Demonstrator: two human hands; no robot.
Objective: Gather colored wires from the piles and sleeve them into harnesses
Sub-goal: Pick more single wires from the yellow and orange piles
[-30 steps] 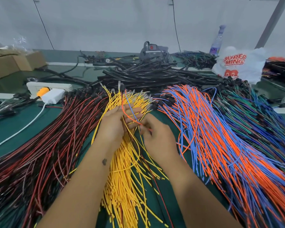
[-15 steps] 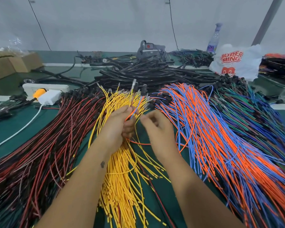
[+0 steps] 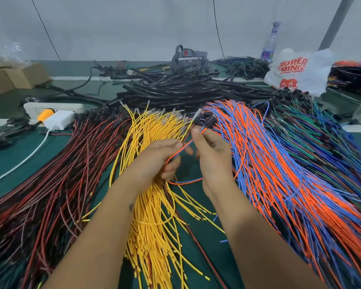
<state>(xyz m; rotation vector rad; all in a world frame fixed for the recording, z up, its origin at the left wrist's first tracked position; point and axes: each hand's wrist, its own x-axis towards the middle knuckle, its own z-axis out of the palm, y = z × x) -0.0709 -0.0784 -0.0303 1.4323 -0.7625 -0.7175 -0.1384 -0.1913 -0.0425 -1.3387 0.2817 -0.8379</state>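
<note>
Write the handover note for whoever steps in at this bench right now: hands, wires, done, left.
Left hand: grips an orange and blue wire pair plus a yellow wire, held above the yellow wire pile.
Right hand: pinches the upper end of the same wires near their terminals.
Piles: red and black wires on the left, yellow in the middle, orange and blue wires on the right, green and blue wires far right. Black sleeving tubes lie behind them.
Done: a few wires gathered in hand.
Left: nothing sleeved yet; likely add any missing colours, then sleeve.
</note>
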